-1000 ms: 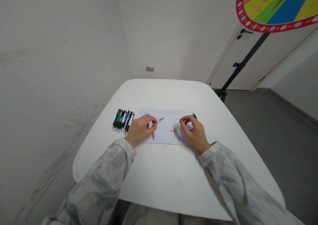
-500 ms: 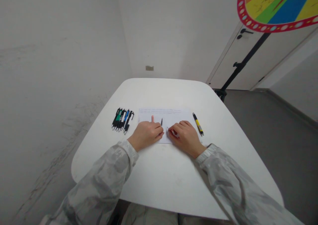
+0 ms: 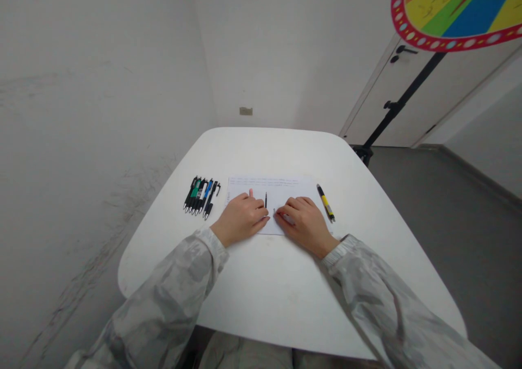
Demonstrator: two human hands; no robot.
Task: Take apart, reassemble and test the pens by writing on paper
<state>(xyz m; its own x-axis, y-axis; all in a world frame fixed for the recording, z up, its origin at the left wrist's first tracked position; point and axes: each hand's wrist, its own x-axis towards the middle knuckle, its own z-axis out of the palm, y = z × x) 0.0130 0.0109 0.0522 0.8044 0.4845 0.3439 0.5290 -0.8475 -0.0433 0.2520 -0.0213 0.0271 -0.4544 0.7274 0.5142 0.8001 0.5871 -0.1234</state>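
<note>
Left hand [image 3: 243,217] pinches a short black pen piece [image 3: 266,199] upright at mid-frame; right hand [image 3: 304,221] is closed on a thin part [image 3: 275,212], too small to identify; both sit over the paper [image 3: 293,186]; apparently fitting the parts together, which calls for fine alignment; a yellow pen [image 3: 325,202] lies to the right.

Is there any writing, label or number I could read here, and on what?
Nothing can be read.
Sheet of paper: faint lines of writing along the top, too small.
Row of pens: any print too small.
Coloured wheel: dark scribbles, not legible.
</note>
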